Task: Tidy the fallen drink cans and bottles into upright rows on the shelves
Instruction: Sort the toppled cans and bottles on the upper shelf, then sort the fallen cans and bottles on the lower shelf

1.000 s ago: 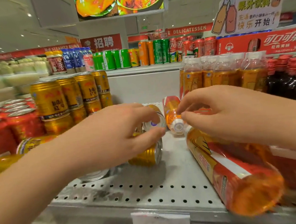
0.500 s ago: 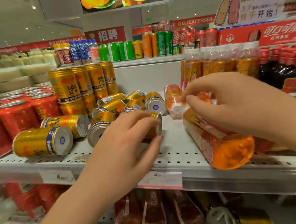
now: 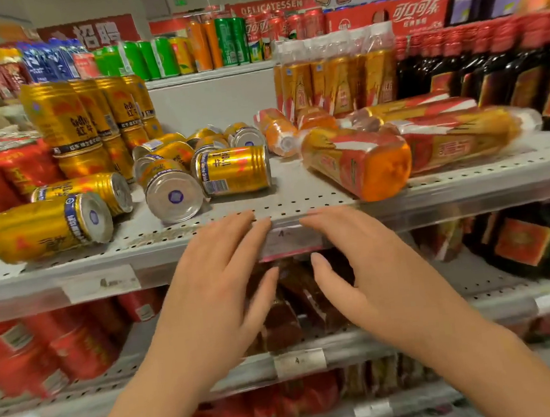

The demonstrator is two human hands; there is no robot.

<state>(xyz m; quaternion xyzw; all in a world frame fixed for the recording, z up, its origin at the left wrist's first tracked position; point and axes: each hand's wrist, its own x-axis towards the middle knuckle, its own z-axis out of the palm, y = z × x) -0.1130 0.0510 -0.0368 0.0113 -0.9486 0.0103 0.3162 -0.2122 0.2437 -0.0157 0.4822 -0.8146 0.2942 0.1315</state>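
Both grips, left hand (image 3: 220, 282) and right hand (image 3: 368, 266), had let go and pulled back open and empty below the shelf (image 3: 300, 202) edge; gold cans (image 3: 232, 170) and orange bottles (image 3: 357, 162) lay fallen, unsorted.

Glossy metal cans (image 3: 233, 171); perforated matt shelf (image 3: 300, 202)

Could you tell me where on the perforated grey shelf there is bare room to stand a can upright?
The perforated grey shelf is bare along its front-centre, between the fallen gold can with the barcode and the lying orange bottle. A second gap runs back to the white panel. Left is crowded with toppled gold cans.
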